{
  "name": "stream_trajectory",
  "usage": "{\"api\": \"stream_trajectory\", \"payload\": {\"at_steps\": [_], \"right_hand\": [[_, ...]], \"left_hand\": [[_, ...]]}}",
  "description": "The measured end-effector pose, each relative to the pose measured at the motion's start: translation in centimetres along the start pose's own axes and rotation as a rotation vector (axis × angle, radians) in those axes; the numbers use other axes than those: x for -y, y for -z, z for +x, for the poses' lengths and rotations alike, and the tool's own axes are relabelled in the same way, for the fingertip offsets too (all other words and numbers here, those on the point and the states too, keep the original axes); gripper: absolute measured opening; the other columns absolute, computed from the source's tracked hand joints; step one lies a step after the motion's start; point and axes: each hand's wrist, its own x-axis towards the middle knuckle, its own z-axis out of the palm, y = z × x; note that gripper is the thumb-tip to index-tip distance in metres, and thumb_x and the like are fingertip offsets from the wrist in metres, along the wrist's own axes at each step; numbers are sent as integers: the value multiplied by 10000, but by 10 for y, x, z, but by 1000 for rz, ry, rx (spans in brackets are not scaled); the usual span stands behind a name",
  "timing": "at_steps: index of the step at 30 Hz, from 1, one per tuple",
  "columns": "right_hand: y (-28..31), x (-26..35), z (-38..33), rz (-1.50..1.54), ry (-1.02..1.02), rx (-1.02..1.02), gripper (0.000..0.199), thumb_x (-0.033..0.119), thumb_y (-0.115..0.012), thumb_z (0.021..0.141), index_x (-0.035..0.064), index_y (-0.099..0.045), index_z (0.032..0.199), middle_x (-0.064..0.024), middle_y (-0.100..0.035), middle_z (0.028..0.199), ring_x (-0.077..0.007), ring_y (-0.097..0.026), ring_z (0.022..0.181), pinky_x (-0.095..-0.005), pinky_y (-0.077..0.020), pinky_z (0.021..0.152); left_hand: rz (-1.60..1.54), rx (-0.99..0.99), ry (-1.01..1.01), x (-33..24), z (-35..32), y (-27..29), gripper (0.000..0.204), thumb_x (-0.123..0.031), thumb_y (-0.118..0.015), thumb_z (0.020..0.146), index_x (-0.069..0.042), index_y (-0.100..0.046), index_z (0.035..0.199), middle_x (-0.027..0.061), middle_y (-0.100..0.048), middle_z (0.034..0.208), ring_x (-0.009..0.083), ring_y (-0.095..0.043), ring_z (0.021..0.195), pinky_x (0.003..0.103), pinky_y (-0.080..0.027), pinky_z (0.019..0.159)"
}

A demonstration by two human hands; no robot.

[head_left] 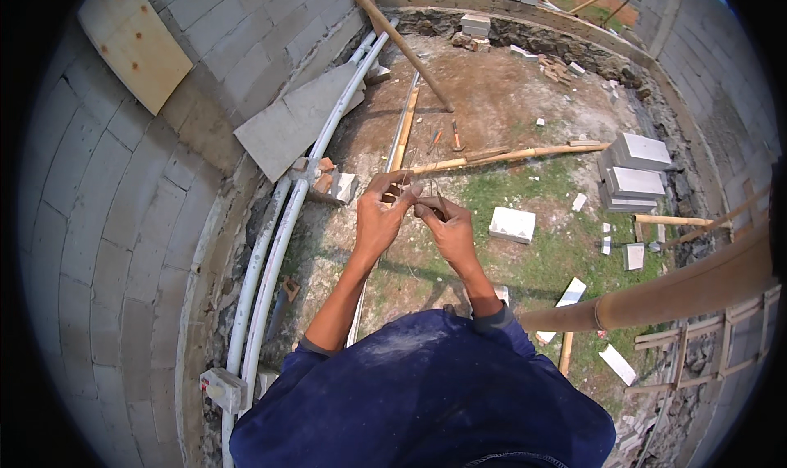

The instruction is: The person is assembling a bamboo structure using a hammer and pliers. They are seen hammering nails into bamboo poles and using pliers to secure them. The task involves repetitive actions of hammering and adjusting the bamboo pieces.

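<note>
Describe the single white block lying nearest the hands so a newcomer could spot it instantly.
Start at the stack of grey blocks on the right, then look left across the grass. The lone white block lies flat there, just right of the right hand, alone and unstacked.

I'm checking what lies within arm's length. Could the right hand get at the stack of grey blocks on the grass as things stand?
Probably not: the right hand is up with the left hand on thin wire, and the stack of grey blocks lies far below.

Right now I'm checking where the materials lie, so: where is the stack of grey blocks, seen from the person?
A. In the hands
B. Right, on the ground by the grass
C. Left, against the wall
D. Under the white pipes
B: the stack of grey blocks sits on the ground to the right, past the bamboo pole, far from the hands.
</note>
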Motion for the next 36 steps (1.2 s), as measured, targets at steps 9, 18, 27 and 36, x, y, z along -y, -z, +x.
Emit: {"api": "stream_trajectory", "payload": {"at_steps": [9,18,27,36], "right_hand": [[20,46,15,87,84,51,368,159,-717,1030,-19,-696,1352,-65,-677,1280,-44,-538,792,-235,-460,664],[39,64,42,-60,119,124,281,192,-790,980,11,-764,1194,-5,-655,993,-50,-526,797,-260,-430,710],[51,55,55,-24,75,-48,220,261,-662,1084,50,-720,1101,16,-682,890,-40,-464,728,-244,-372,648],[51,56,50,413,45,-74,260,308,-598,1115,49,-589,1108,9,-547,687,-105,-473,573,-286,-449,583]], "left_hand": [[-235,110,257,-3,27,11,307,-255,-764,1001,46,-810,1036,97,-776,851,130,-699,752,283,-560,724],[-279,72,287,-1,30,9,334,-251,-744,1004,65,-789,1102,134,-781,881,159,-742,742,282,-614,673],[-417,87,352,-10,28,11,367,-213,-735,1014,108,-735,1192,145,-757,904,205,-756,783,298,-648,722],[-618,131,327,6,13,-3,414,-276,-706,1047,79,-722,1260,99,-754,861,203,-753,903,343,-619,818]]}}
